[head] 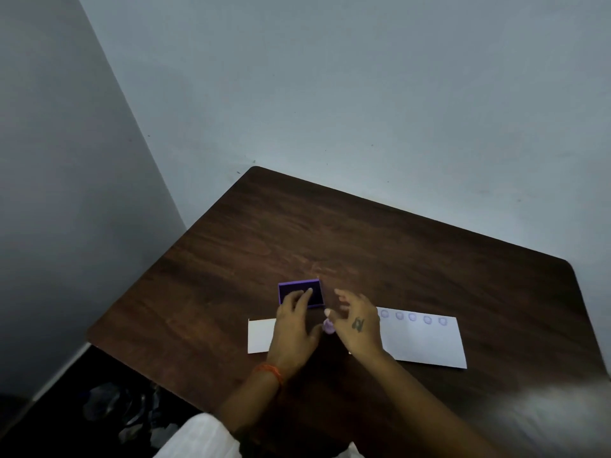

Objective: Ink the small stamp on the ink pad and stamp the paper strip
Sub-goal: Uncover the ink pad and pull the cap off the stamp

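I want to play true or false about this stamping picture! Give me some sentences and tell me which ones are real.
1. The paper strip already has round purple marks along its far edge. True.
2. The ink pad is red. False: it is purple.
3. The left hand has its fingers on the ink pad. True.
4. The ink pad sits on top of the paper strip. False: it sits on the table, beyond the strip.
5. The small stamp is between the two hands. True.

Both hands reach forward, left hand (pixel 294 320) palm-down, right hand (pixel 355 322) fingers spread.
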Tool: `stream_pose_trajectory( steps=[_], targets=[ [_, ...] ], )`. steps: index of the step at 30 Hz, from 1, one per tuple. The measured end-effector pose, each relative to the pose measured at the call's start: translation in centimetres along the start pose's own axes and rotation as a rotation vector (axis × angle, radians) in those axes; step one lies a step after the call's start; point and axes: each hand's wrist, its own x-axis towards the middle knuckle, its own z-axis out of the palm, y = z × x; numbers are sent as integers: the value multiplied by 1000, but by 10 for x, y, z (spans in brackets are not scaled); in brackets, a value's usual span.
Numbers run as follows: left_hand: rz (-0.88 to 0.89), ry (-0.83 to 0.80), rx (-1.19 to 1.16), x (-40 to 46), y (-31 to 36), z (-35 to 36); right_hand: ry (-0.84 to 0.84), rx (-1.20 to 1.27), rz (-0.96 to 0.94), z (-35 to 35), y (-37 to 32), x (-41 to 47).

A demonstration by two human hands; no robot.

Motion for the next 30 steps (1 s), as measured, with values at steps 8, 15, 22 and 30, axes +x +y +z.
stream_pose_trajectory(
  steps=[8,15,22,30],
  targets=[
    [5,-148,24,6,-2,25,-87,-53,18,3,27,-7],
    [9,-80,65,9,-2,39,-84,-152,-25,12,26,-6],
    [17,-60,-32,12,-5,35,-153,121,73,2,31,5],
    [-157,-101,-480,15,0,19,-267,701,421,-15,29,8]
  ],
)
